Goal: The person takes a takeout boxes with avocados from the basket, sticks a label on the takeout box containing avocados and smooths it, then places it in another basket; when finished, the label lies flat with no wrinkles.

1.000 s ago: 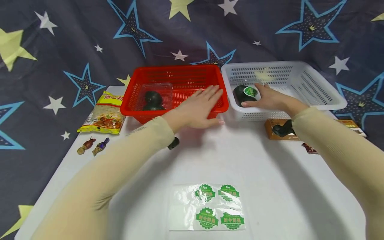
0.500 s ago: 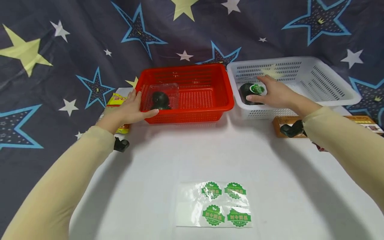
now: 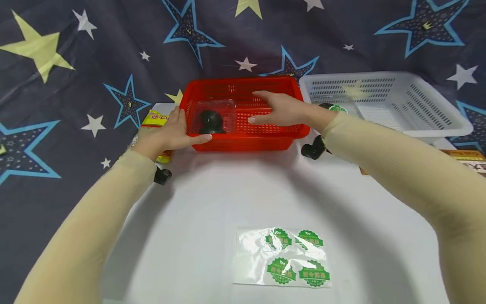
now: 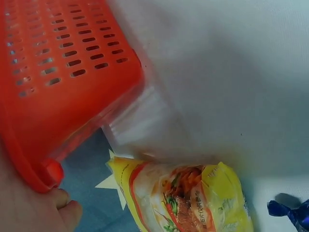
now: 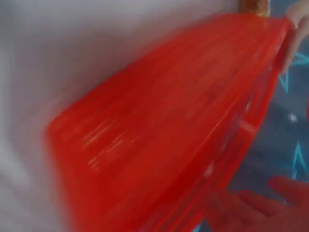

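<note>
My left hand [image 3: 171, 133] rests at the left end of the red basket [image 3: 243, 144], its fingers lying along the side and the thumb stretched over the front rim. Inside that basket, at the left, a clear plastic box [image 3: 230, 110] holds dark green rounded things [image 3: 211, 121]. Over the basket's right half is my right hand [image 3: 282, 109], thumb and fingers spread apart with nothing between them. The white basket [image 3: 417, 105] stands to the right; in it, partly hidden by my right wrist, is a dark item with a green round sticker [image 3: 338, 108].
A yellow food bag [image 4: 178, 203] lies left of the red basket, near a blue-wrapped candy [image 4: 294, 215]. On the white table in front lies a clear sheet of green stickers [image 3: 252, 257]. A brown box [image 3: 465, 154] sits at right, partly behind my sleeve.
My left hand has moved left from above the red basket's front right to its left end. My right hand has left the stickered item in the white basket and moved left over the red one.
</note>
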`<state>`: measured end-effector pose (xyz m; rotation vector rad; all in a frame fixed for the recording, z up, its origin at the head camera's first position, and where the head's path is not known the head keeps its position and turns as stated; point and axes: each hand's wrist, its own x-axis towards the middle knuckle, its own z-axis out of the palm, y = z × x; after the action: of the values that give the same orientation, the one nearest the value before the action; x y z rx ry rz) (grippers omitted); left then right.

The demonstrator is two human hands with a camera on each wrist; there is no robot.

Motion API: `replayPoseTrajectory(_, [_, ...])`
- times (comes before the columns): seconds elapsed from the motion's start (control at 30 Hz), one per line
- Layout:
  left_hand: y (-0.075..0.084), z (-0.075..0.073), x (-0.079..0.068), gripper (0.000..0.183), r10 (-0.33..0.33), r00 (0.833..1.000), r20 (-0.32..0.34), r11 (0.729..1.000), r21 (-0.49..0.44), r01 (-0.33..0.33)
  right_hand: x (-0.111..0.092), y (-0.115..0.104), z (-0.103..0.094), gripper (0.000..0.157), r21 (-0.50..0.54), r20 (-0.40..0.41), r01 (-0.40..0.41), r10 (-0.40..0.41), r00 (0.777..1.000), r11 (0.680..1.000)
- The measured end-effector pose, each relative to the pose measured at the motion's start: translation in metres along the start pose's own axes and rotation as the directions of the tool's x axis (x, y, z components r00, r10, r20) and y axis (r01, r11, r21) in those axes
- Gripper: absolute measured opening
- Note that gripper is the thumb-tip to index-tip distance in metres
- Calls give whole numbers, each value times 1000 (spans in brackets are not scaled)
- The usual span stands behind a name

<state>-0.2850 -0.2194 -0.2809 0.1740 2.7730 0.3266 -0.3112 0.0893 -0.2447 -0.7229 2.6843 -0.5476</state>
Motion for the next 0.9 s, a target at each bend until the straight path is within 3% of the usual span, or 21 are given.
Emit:
replayPoseTrajectory(0.13, [0, 0, 2, 134, 9, 1000, -4, 1000, 15, -9, 36, -30, 8, 98, 19, 121, -36, 33, 992, 999])
replayPoseTrajectory(0.27, [-2, 0, 3, 135, 0, 1000, 0, 1000, 31, 0, 63, -53, 15, 85, 176, 223, -100, 60, 973, 979])
replayPoseTrajectory(0.37, [-3, -1, 4, 135, -5, 1000, -2, 999, 32, 5, 77, -65, 19, 85, 272, 320, -207, 114, 941, 940])
replayPoseTrajectory(0.5, [1, -1, 6, 135, 2, 1000, -9, 1000, 28, -2, 82, -69, 21, 93, 295, 388, -340, 213, 897, 893])
replayPoseTrajectory(0.6, [3, -2, 7, 134, 2, 1000, -5, 999, 37, -2, 83, -67, 24, 82, 366, 376, -382, 240, 895, 849])
replayPoseTrajectory(0.73, [2, -2, 6, 132, -3, 1000, 2, 999, 49, 3, 84, -67, 27, 60, 433, 281, -352, 247, 927, 830])
replayPoseTrajectory(0.9, [-3, -2, 5, 133, -16, 1000, 1, 999, 33, 16, 84, -75, 31, 69, 368, 68, -232, 223, 973, 901])
